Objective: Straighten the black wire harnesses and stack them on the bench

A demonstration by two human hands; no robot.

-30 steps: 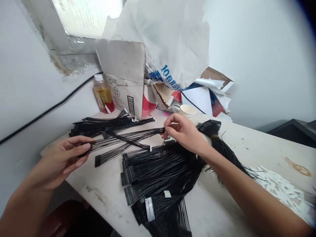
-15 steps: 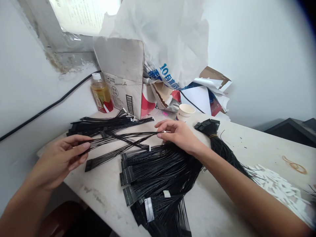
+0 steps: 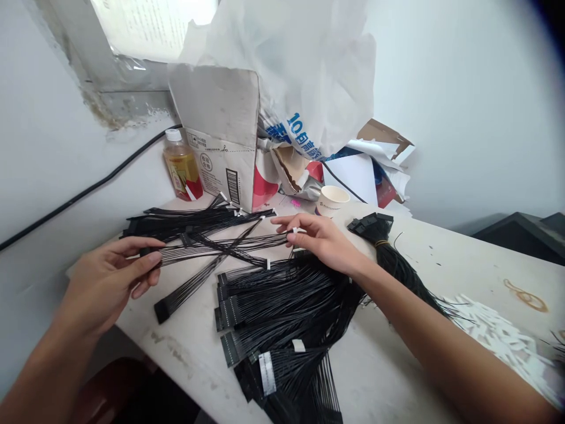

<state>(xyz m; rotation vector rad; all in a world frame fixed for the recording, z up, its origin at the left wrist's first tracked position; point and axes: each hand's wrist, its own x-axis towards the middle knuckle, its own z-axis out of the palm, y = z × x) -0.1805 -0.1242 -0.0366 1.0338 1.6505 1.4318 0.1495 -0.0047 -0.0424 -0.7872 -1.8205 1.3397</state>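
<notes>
My left hand (image 3: 112,274) pinches the black connector end of a wire harness (image 3: 229,242). Its thin black wires stretch across to my right hand (image 3: 324,238), whose thumb and fingers are closed on the small white connector (image 3: 295,230) at the other end. Beneath the wires another harness (image 3: 189,288) lies slantwise on the table, black connector toward me. A large pile of black harnesses (image 3: 282,312) spreads below my right hand. More harnesses (image 3: 172,224) lie in a stack behind my left hand.
Behind the harnesses stand a drink bottle (image 3: 182,168), a cardboard box (image 3: 216,123) with a white plastic bag (image 3: 309,70), and a paper cup (image 3: 332,200). To the right are a tied wire bundle (image 3: 397,274), white plastic pieces (image 3: 494,335) and rubber bands (image 3: 527,295).
The slanted loose harness has turned: its white end now points farther back, away from my right hand, and its black connector sits slightly nearer me. Both hands keep hold of the stretched harness.
</notes>
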